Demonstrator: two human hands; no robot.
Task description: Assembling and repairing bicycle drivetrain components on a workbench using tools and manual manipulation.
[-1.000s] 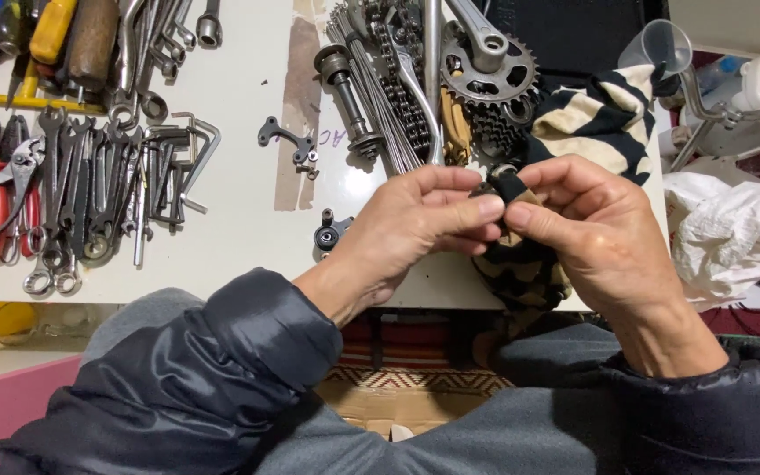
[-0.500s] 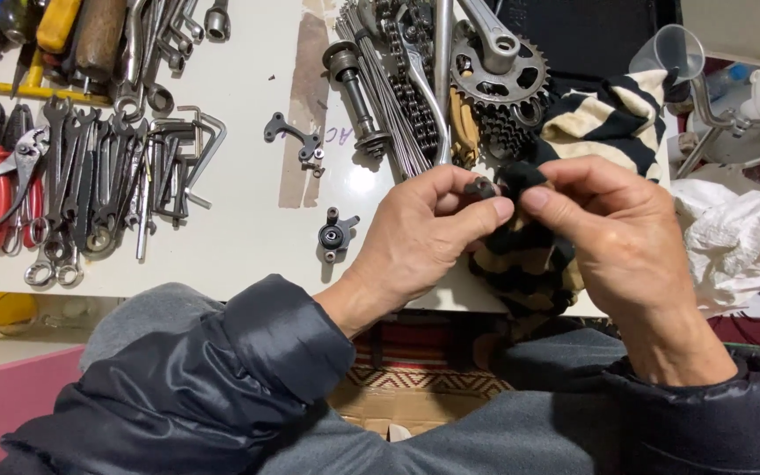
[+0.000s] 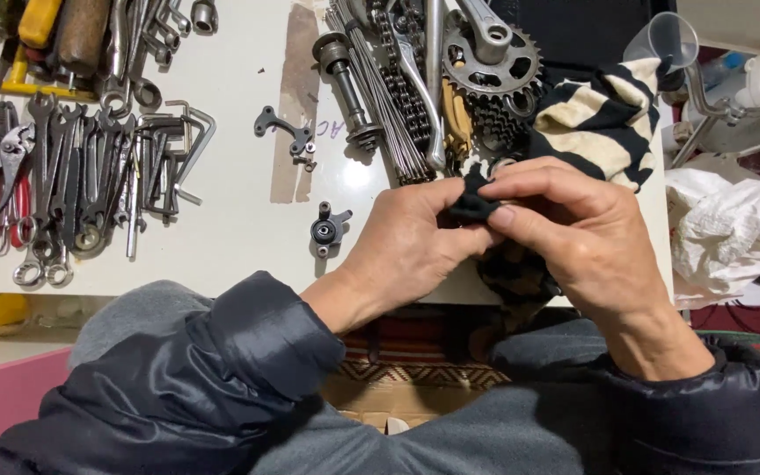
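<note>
Over the white counter's (image 3: 239,220) near edge, the left hand (image 3: 406,251) and right hand (image 3: 573,237) together pinch a small black part (image 3: 471,204) wrapped in a striped rag (image 3: 604,119), beside a chainring (image 3: 494,66).

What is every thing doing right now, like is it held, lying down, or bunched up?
Left hand: fingers pinching the cloth.
Right hand: fingers pinching the cloth.
Striped cloth: bunched, its dark end held.
Chainring: lying flat on the pile.
Wrenches: lying in a row.
Small black part: lying alone, untouched.
White table: covered in tools.
</note>
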